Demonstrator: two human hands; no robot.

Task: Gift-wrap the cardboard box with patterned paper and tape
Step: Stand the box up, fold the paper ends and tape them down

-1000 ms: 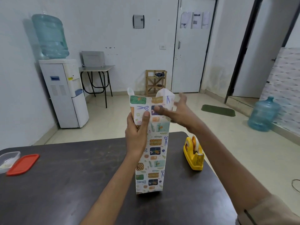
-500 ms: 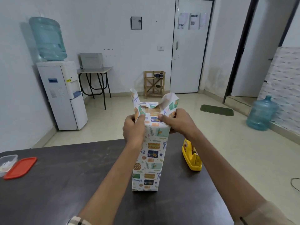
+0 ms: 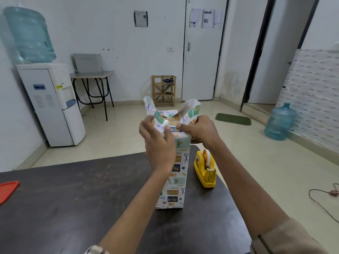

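Item under inspection: a tall cardboard box (image 3: 173,118) standing upright on a dark table (image 3: 73,198), close to the far edge and right of the middle. Patterned paper (image 3: 178,171) covers its visible sides from base to top. At the top end the paper is unsealed. Two loose flaps stand up at the left and right, and a strip of brown cardboard shows between them.

Left hand (image 3: 157,142): placed against the upper near-left of the box. The thumb presses the near flap down at the top edge and the fingers curl round the left flap, so the hand grips the paper.

Right hand (image 3: 200,131): placed at the upper right of the box. The thumb meets the near flap just beside the left thumb and the fingers are curled round the base of the right flap, so this hand also grips the paper.

A yellow tape dispenser (image 3: 205,170) with a loaded roll sits on the table just beside the box on its right, near the far right corner, not touching it. A red lid (image 3: 8,191) lies at the table's left edge, partly cut off by the frame.

Beyond the table are a water dispenser (image 3: 53,103) and a blue water jug (image 3: 278,122) on the floor.
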